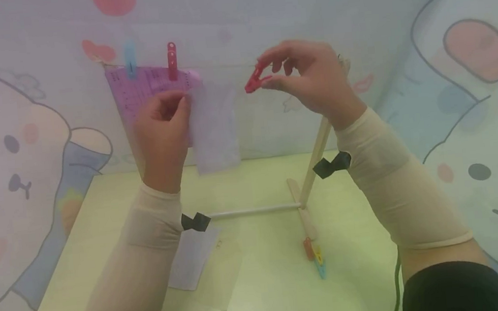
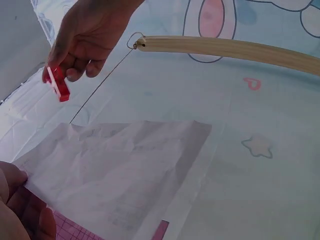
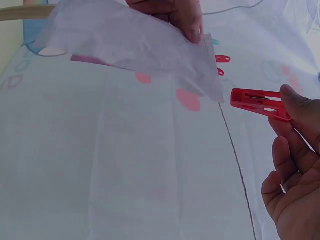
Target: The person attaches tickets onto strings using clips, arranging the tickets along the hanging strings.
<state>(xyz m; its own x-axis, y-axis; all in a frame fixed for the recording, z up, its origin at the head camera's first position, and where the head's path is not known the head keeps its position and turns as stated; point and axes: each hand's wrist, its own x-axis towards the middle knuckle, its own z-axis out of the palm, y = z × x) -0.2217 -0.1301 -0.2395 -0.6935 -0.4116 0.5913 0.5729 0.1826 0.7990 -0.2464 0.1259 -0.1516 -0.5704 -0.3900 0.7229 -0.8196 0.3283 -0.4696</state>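
Note:
A white sheet of paper (image 1: 215, 129) hangs at the string, and my left hand (image 1: 164, 128) pinches its upper left edge. The right wrist view shows the thumb on that paper (image 3: 135, 37). My right hand (image 1: 309, 76) holds a red clothespin (image 1: 253, 81) between thumb and fingers, to the right of the paper and apart from it. In the right wrist view the clothespin (image 3: 257, 103) sits near the string (image 3: 235, 150). A purple printed sheet (image 1: 145, 83) hangs at left, under a blue clothespin (image 1: 130, 62) and another red clothespin (image 1: 172, 61), partly hidden by my left hand.
A wooden stand (image 1: 318, 157) carries the string, with a white rod (image 1: 254, 211) low between its sides. On the yellow table (image 1: 278, 281) lie a white sheet (image 1: 193, 259), a pale yellowish sheet (image 1: 221, 276) and several clothespins (image 1: 314, 256). A printed curtain stands behind.

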